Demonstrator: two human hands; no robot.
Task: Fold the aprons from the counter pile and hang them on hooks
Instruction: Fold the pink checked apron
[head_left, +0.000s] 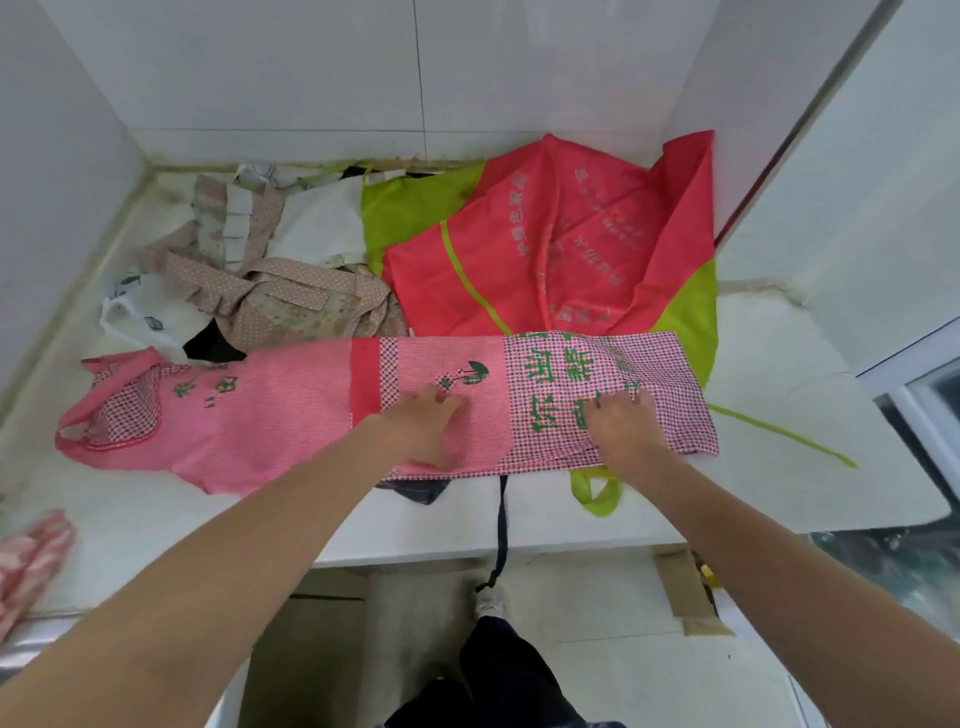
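A pink checked apron (270, 415) with green lettering lies folded lengthwise across the white counter (810, 415), its bib to the left. My left hand (423, 423) presses flat on its middle, fingers spread. My right hand (621, 428) rests on the checked skirt part at the right, fingers bent against the cloth; a pinch is not plain. Behind lie a red and lime-green apron (561, 244) and a crumpled brown dotted floral apron (280, 296) with white cloth. No hooks are in view.
White tiled walls close the counter at the back and left. A dark strap (502, 530) and a green loop (597, 491) hang over the front edge. A pink striped cloth (31, 561) shows at the lower left. My shoe is on the floor below.
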